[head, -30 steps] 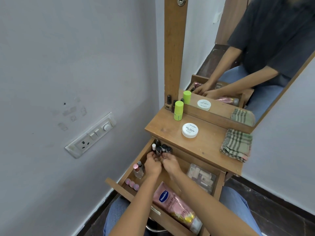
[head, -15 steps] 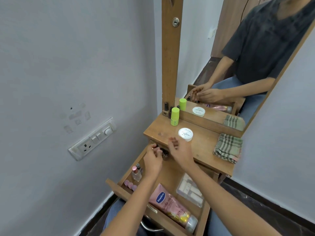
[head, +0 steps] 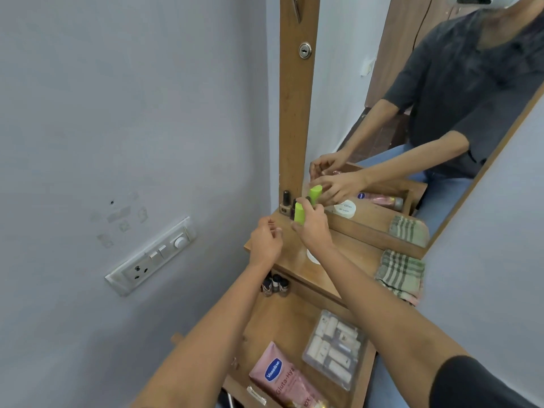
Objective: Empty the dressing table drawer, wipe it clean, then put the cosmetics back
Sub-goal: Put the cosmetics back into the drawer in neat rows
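Note:
My right hand [head: 312, 228] grips a lime-green stick [head: 299, 212] and holds it tilted above the back left of the dressing table top [head: 323, 278]. My left hand [head: 266, 241] hovers beside it over the top's left edge, fingers loosely curled, with nothing visible in it. Below, the open drawer [head: 361, 375] holds a pink Vaseline tube [head: 284, 378], a clear box of small items [head: 334, 348] and a few dark nail polish bottles [head: 275, 285] at its back. A white jar [head: 311, 257] on the top is mostly hidden under my right wrist.
A checked cloth [head: 401, 275] lies on the right end of the top. A small nail polish bottle [head: 285, 201] stands at the mirror post. The mirror [head: 412, 113] rises behind the top. A grey wall with a switchboard [head: 153, 257] closes the left side.
Both hands rose from the nail polish bottles in the drawer to the table top. My right hand took hold of the green stick and tilted it.

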A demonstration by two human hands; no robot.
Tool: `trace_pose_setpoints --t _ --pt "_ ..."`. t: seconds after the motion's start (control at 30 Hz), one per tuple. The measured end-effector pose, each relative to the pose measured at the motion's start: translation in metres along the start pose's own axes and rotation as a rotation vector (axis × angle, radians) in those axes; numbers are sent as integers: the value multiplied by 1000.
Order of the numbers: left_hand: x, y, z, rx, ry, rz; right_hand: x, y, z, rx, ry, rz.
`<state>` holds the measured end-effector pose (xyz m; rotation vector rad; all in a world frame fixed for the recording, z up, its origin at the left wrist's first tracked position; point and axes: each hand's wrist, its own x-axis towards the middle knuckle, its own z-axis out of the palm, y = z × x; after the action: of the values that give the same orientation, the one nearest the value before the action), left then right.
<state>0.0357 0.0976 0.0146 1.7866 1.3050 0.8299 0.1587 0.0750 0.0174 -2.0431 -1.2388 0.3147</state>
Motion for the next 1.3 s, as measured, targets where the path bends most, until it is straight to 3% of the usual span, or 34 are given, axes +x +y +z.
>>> trace_pose_setpoints --t 0.27,0.57,0.7,0.8,1.03,1.3 --pt "23 -6 13 34 -19 28 -2 19 -11 -123 189 -92" --pt "44 -11 26 54 -42 37 -1 35 -22 -310 227 -120" --pt "48 -11 27 45 -39 76 -1 35 -10 -538 410 -209" --pt "54 -9 27 58 -83 200 9 25 -2 -637 524 -335" --pt "69 0 19 362 -200 340 41 16 2 -724 506 -360" --pt "80 0 23 365 -54 381 48 13 8 -842 464 -394"
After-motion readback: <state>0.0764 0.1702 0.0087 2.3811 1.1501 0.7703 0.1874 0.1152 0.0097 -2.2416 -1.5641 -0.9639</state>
